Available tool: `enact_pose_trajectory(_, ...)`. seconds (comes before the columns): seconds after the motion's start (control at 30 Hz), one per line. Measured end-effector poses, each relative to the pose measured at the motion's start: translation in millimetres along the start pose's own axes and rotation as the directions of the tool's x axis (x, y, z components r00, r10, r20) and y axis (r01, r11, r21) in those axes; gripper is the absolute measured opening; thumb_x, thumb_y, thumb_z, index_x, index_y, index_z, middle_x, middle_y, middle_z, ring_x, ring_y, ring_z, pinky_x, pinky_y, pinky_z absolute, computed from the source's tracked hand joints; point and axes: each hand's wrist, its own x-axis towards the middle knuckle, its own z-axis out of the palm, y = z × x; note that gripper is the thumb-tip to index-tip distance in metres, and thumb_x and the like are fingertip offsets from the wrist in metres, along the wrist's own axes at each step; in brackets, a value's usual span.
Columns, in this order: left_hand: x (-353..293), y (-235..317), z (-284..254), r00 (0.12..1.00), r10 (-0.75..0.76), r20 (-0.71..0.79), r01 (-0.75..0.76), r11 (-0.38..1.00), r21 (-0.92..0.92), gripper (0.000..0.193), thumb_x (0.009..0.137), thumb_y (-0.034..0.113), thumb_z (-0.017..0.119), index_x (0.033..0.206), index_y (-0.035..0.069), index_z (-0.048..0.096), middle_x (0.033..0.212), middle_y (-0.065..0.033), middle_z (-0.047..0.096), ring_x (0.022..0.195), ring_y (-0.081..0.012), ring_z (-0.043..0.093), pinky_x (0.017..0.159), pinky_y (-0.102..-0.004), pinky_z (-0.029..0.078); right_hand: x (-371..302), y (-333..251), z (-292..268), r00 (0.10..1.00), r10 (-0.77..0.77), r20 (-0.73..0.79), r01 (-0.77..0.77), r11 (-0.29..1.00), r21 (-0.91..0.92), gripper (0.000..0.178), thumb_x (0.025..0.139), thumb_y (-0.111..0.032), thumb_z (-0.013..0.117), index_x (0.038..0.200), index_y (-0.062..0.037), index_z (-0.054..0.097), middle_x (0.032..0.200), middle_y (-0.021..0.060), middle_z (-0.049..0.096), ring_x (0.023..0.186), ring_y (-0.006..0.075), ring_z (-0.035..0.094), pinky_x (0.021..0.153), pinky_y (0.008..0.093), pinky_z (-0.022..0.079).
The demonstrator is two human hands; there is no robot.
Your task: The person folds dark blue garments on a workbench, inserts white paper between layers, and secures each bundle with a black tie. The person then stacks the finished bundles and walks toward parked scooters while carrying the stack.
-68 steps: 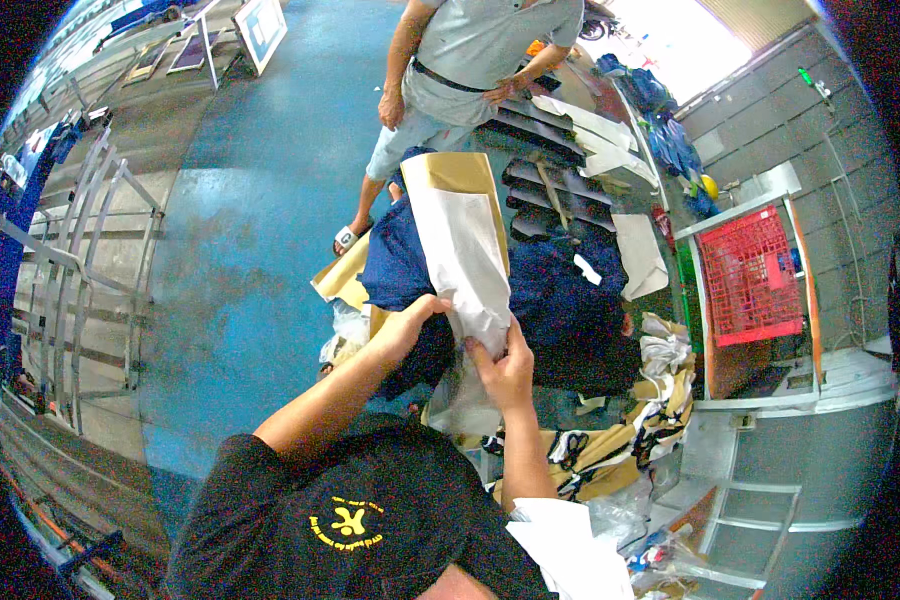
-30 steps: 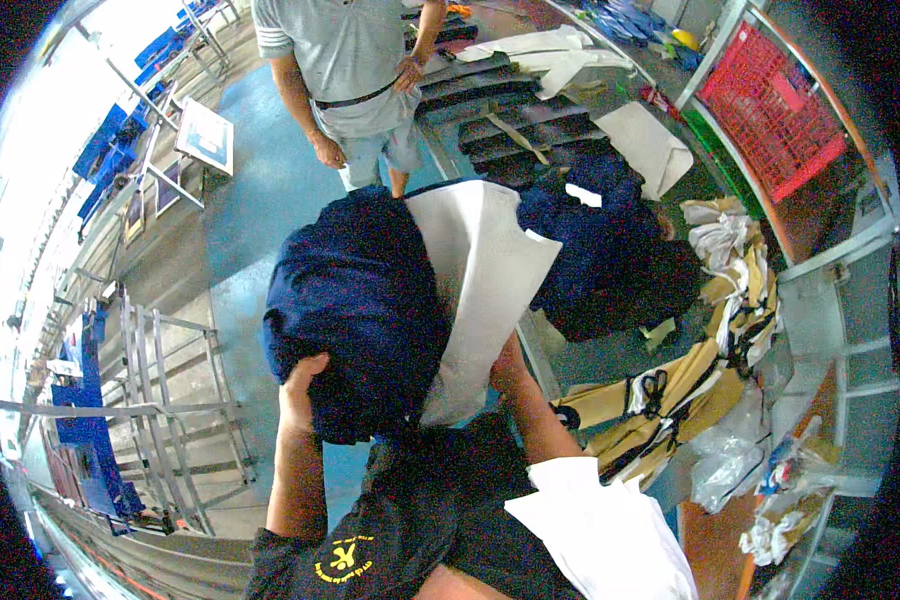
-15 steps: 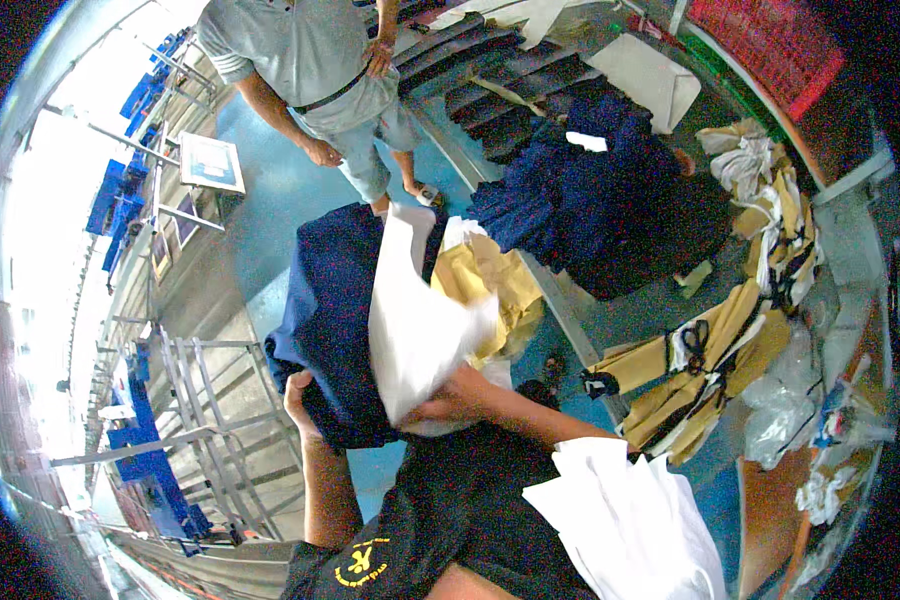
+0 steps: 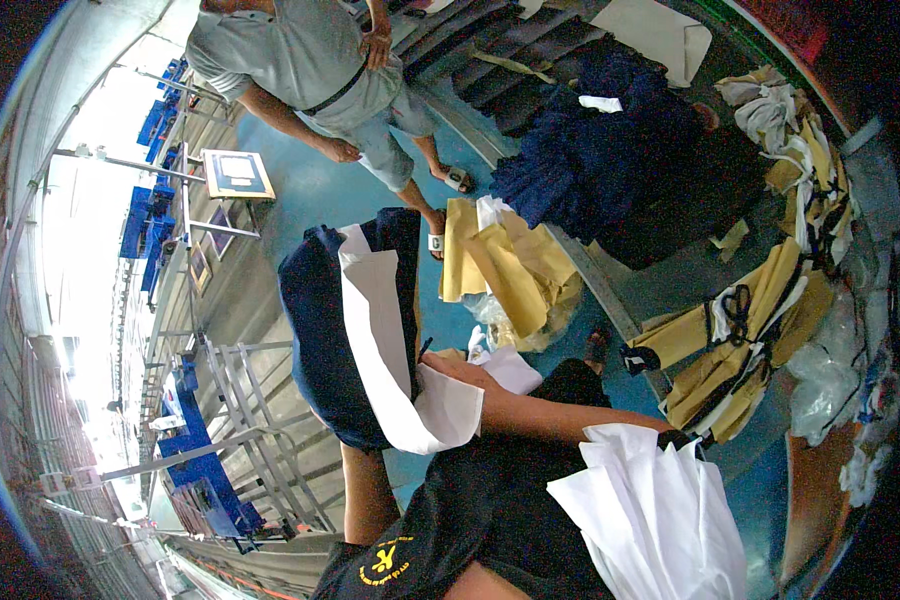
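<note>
In front of me a navy fabric bundle [image 4: 320, 330] is held up, with a long white fabric strip [image 4: 375, 330] lying down its face. My left forearm rises beneath the bundle, and my left hand is hidden behind the cloth that it supports. My right hand [image 4: 450, 369] is closed beside the strip's lower part, its fingers partly covered. A thin dark tip sticks up from it; I cannot make out the thing. Several white fabric pieces [image 4: 660, 510] hang in a fan by my right elbow.
A person [image 4: 310, 90] in grey stands ahead. Tan fabric pieces [image 4: 505, 265] lie on the blue floor. To the right are a navy garment heap [image 4: 610, 150], tied tan bundles [image 4: 745, 350] and a clear plastic bag [image 4: 825, 375]. Metal frames [image 4: 260, 430] stand at left.
The white strip has turned and now lies smoother along the navy bundle. My right hand has moved slightly right and up. My left hand, visible before, is now hidden. The view has shifted.
</note>
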Motion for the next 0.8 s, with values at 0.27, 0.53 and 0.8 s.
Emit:
enact_pose_trajectory(0.27, -6.3, 17.8, 11.9, 0.999, -0.017, -0.036, 0.018, 1.000, 0.024, 0.049, 0.090, 0.037, 0.042, 0.121, 0.001, 0.053, 0.122, -0.0161, 0.057, 0.107, -0.0322, 0.057, 0.095, -0.0441, 0.046, 7.1, 127.2, -11.2, 0.952, 0.307, 0.026, -0.242, 0.693, 0.679, 0.066, 0.091, -0.049, 0.046, 0.139, -0.0041, 0.038, 0.134, 0.0186, 0.048, 0.123, 0.0283, 0.047, 0.102, 0.0403, 0.038)
enact_pose_trajectory(0.53, 13.1, 31.0, 17.5, 0.991, 0.052, -0.121, -0.044, 0.997, 0.068, 0.047, 0.090, 0.036, 0.044, 0.118, 0.001, 0.055, 0.119, -0.0160, 0.058, 0.105, -0.0319, 0.058, 0.093, -0.0433, 0.047, -3.6, 148.9, -38.1, 0.861, 0.508, -0.034, -0.329, 0.607, 0.723, 0.048, 0.093, -0.035, 0.054, 0.126, -0.0011, 0.051, 0.119, 0.0104, 0.059, 0.104, 0.0210, 0.058, 0.090, 0.0349, 0.046)
enact_pose_trajectory(0.8, 31.1, 48.9, 21.0, 0.974, 0.133, -0.182, -0.107, 0.984, 0.143, 0.045, 0.089, 0.035, 0.046, 0.116, 0.000, 0.056, 0.117, -0.0160, 0.059, 0.103, -0.0315, 0.059, 0.091, -0.0426, 0.048, -9.5, 287.3, -30.9, 0.438, 0.859, -0.264, -0.318, 0.423, 0.849, 0.033, 0.090, -0.025, 0.055, 0.116, -0.0046, 0.056, 0.104, 0.0108, 0.062, 0.091, 0.0250, 0.061, 0.079, 0.0410, 0.050)
